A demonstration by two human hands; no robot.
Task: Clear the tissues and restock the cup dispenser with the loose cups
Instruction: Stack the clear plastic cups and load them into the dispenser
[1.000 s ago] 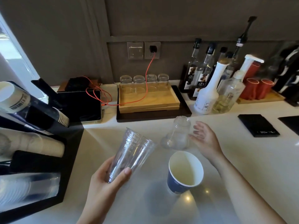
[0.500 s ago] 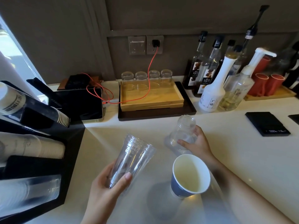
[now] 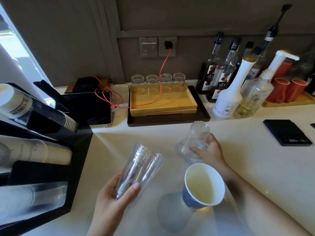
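My left hand (image 3: 113, 200) holds a nested stack of clear plastic cups (image 3: 139, 169) by its base, tilted with the mouths up and to the right. My right hand (image 3: 209, 153) grips an upside-down clear plastic cup (image 3: 194, 140) that stands on the white counter. A blue paper cup (image 3: 202, 186) with a white inside stands upright just in front of my right hand. The black cup dispenser (image 3: 51, 169) at the left holds rows of paper cups and, in its lowest slot, clear cups (image 3: 35, 196). No tissues are in view.
A wooden tray (image 3: 163, 103) with several upturned glasses sits at the back on a black tray. Syrup bottles (image 3: 226, 92) and red cups (image 3: 288, 89) stand at the back right. A black scale (image 3: 288, 132) lies right. A tablet (image 3: 90, 108) with a red cable lies beside the dispenser.
My right hand has moved from open beside the upside-down clear cup to closing around it. My left hand and its stack have hardly moved.
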